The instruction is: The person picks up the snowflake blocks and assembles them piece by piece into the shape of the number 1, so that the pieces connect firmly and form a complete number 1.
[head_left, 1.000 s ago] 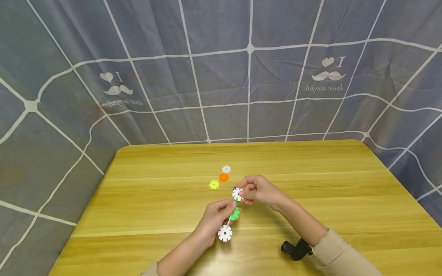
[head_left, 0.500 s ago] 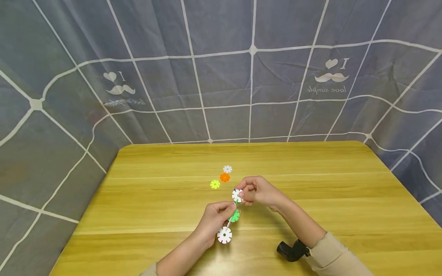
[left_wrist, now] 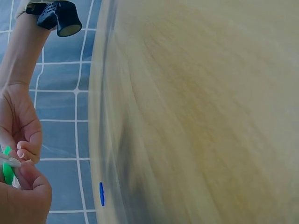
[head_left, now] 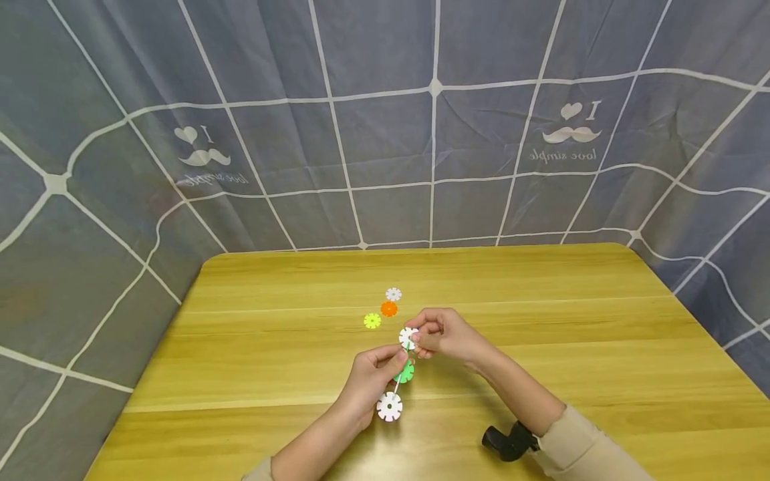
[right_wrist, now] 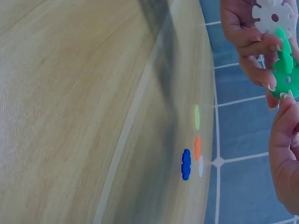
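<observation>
Slotted plastic snowflake discs are joined in a chain between my hands. Thumb and fingers of my left hand [head_left: 374,381] pinch the chain near a green disc [head_left: 405,371], also seen in the right wrist view. At the near end hangs a white disc [head_left: 389,406], face up. The far white disc [head_left: 408,337] is pinched by my right hand [head_left: 448,336], with a green edge meeting it between the hands. In the left wrist view, the fingertips of both hands lie close together around green and white pieces [left_wrist: 8,172].
On the wooden table [head_left: 271,334] beyond the hands lie yellow [head_left: 372,321], orange [head_left: 389,308] and white [head_left: 394,294] loose discs. A blue disc [right_wrist: 186,164] lies near them. A black wrist camera [head_left: 510,441] is strapped to the right forearm. A grey gridded curtain [head_left: 385,147] surrounds the table.
Both hands keep their grip on the chain, shifting only slightly. The dark blue bit seen earlier beside the far white disc is now hidden in the head view.
</observation>
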